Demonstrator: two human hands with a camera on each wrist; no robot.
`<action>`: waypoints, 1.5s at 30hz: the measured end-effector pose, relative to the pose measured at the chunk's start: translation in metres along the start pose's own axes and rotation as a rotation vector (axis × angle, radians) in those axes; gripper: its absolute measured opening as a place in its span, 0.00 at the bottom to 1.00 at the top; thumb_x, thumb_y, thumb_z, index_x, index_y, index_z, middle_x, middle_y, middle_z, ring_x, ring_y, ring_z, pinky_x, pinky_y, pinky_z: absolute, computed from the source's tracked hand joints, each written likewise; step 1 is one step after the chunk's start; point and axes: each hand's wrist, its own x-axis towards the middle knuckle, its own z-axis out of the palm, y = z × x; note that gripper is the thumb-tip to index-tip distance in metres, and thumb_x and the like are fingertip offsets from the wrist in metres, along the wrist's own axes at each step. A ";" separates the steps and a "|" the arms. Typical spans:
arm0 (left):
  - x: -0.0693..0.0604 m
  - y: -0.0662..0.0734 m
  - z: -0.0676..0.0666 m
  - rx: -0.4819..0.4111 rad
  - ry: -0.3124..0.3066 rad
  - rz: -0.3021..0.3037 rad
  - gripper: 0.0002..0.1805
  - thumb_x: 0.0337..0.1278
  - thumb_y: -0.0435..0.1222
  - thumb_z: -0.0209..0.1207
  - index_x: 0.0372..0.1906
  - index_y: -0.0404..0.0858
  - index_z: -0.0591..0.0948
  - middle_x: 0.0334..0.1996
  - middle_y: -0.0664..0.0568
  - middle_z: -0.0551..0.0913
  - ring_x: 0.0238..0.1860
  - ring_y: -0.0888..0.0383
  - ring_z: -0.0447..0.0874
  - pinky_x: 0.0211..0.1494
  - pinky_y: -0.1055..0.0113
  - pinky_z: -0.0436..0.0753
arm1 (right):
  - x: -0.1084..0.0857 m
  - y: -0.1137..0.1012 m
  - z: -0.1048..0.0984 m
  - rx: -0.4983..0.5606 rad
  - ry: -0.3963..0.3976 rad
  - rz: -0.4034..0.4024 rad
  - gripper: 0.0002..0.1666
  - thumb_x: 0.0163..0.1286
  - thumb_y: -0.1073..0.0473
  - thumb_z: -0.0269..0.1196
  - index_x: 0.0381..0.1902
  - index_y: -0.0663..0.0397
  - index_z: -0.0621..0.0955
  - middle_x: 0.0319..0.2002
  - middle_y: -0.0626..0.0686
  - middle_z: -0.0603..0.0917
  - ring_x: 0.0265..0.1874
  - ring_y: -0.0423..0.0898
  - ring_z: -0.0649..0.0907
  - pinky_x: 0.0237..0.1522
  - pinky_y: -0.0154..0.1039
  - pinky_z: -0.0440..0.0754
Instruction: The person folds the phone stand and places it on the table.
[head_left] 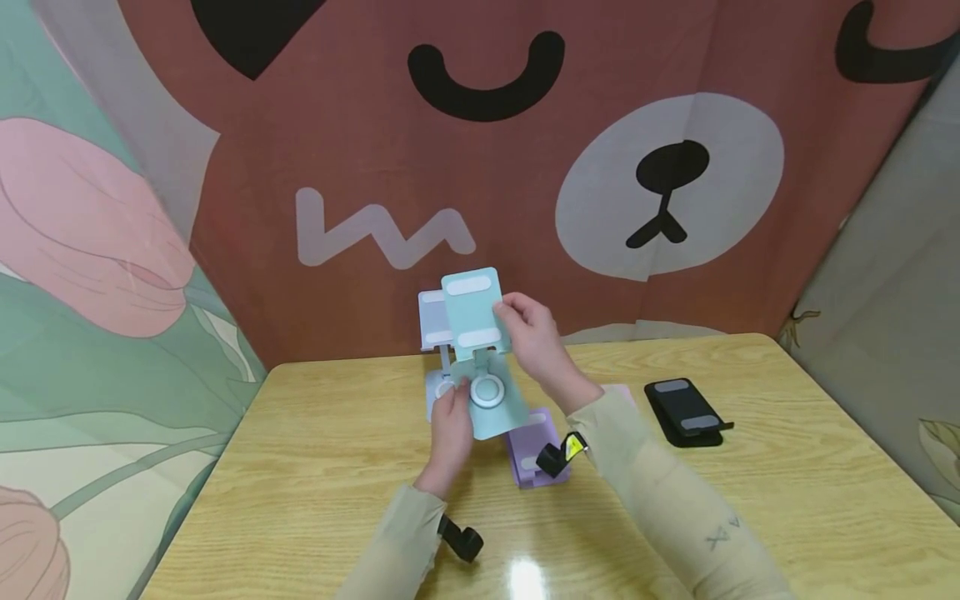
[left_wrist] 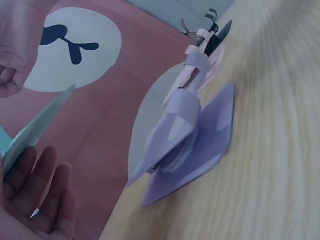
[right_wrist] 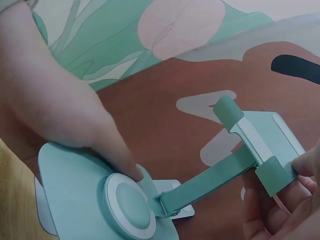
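Observation:
A mint-green folding phone stand (head_left: 472, 310) is unfolded and held above the table by both hands. My left hand (head_left: 452, 429) grips its base (right_wrist: 75, 182), the thumb lying on top beside the round white ring (right_wrist: 131, 206) and the fingers beneath. With thumb and fingers, my right hand (head_left: 538, 343) pinches the right edge of the upper plate. The right wrist view shows the arm (right_wrist: 207, 182) raised between base and plate. Behind it, partly covered, stands a pale blue-lavender phone stand (head_left: 432, 315), also unfolded.
A folded purple phone stand (head_left: 534, 442) lies on the wooden table (head_left: 315, 483) below my hands. Partly hidden by the right sleeve is a pink item (head_left: 621, 392). Farther right lies a folded black phone stand (head_left: 678, 408). A printed cloth (head_left: 375, 150) hangs behind the table.

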 end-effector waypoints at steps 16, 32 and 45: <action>0.001 0.002 0.000 -0.100 0.044 -0.117 0.24 0.81 0.44 0.46 0.39 0.30 0.84 0.40 0.43 0.87 0.43 0.49 0.85 0.46 0.59 0.82 | -0.010 0.001 0.001 -0.072 0.002 -0.136 0.22 0.81 0.47 0.56 0.35 0.59 0.79 0.24 0.56 0.70 0.25 0.50 0.71 0.28 0.39 0.71; -0.002 0.001 0.003 -0.073 0.011 -0.068 0.24 0.79 0.39 0.47 0.20 0.37 0.75 0.30 0.45 0.87 0.33 0.54 0.85 0.38 0.62 0.84 | -0.007 -0.001 0.004 -0.061 0.035 -0.033 0.41 0.78 0.28 0.43 0.21 0.57 0.72 0.20 0.59 0.74 0.23 0.54 0.76 0.31 0.45 0.78; -0.009 0.000 0.005 -0.096 0.021 -0.007 0.26 0.82 0.44 0.46 0.29 0.32 0.81 0.29 0.46 0.87 0.30 0.54 0.85 0.35 0.63 0.85 | -0.010 -0.006 0.015 -0.079 0.036 -0.042 0.40 0.79 0.31 0.47 0.19 0.57 0.73 0.20 0.57 0.75 0.22 0.52 0.76 0.27 0.43 0.77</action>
